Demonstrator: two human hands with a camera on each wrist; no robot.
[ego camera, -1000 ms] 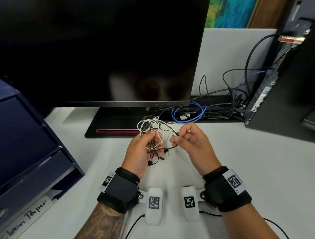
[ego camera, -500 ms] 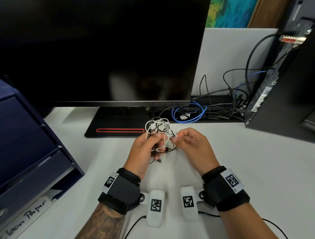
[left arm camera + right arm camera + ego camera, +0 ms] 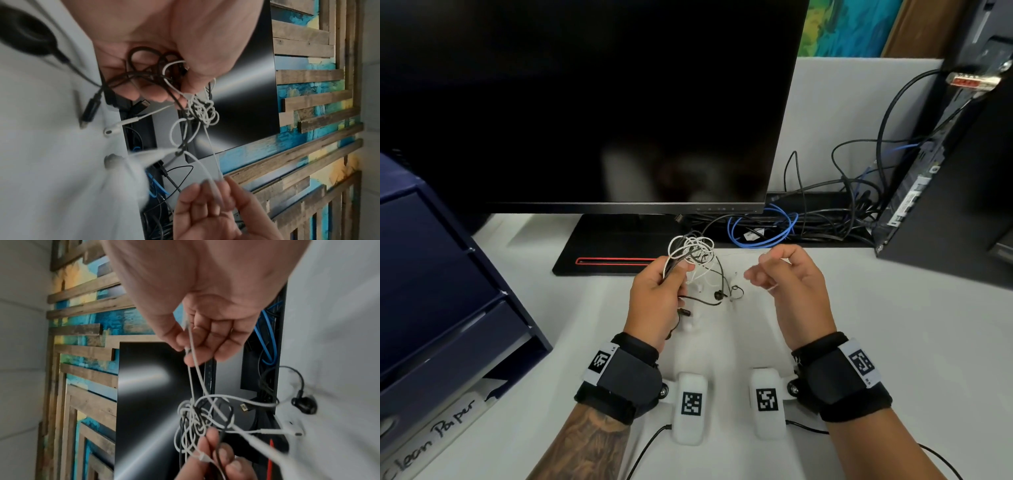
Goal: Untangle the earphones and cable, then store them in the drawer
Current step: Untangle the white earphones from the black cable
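Untangling was underway: left hand gripped the knotted wires mid-frame; right hand pinched a white strand, needing gentle outward pulling.

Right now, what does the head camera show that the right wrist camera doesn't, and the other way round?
Only the head view shows the dark blue drawer unit and both black wrist straps. Only the right wrist view shows the right hand pinching thin white strands at its fingertips. Both show the knotted white and black cord tangle gripped by the left hand.
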